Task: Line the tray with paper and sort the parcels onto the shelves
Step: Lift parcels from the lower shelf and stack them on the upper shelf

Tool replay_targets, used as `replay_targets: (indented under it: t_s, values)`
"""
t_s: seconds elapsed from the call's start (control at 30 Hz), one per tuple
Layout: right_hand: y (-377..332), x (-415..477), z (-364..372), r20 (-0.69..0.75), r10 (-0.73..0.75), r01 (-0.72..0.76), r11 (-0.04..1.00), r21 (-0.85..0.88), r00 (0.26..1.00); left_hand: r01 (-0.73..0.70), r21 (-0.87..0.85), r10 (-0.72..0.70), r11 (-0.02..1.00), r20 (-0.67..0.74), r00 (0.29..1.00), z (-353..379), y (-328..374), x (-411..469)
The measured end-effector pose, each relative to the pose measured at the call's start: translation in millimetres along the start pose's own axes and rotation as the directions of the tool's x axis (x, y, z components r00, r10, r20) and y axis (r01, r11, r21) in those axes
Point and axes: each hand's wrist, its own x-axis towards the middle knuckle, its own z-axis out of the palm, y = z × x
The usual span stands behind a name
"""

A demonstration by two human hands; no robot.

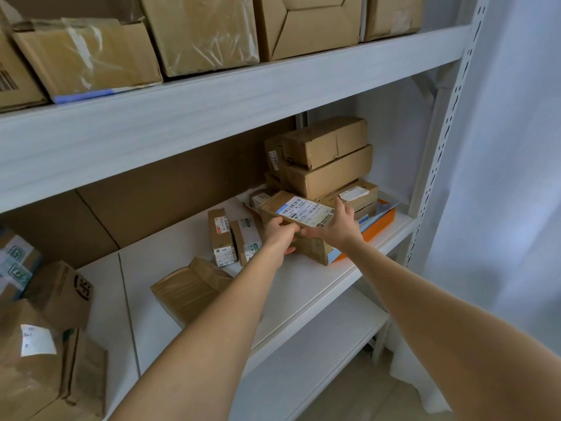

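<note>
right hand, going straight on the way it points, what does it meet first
The right hand grips the labelled parcel; beyond it, probably the parcel stack, though depth is unclear.

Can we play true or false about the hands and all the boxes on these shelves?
1. The left hand and the right hand both hold the labelled parcel. True.
2. Big cardboard boxes stand in a row on the top shelf. True.
3. The orange tray lies on the top shelf. False: it lies on the middle shelf, at the right end.
4. The stack of brown boxes stands on the floor. False: it stands on the middle shelf, behind the hands.
</note>
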Motion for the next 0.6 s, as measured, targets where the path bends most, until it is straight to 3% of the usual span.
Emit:
replay_targets:
  t_s: [0.23, 0.6]
  values:
    - [0.8, -6.0, 1.2, -0.109, -0.057, 0.046, 0.994, -0.1, 0.992, 0.002, 0.059, -0.003, 0.998, 0.019, 1.0, 1.9, 2.2, 3.3]
    - [-3.1, -12.9, 1.7, -0.113, -0.013, 0.002, 0.995, -0.099, 0.994, 0.014, 0.091, -0.026, 0.996, 0.14, 0.99, 1.5, 7.6, -5.1]
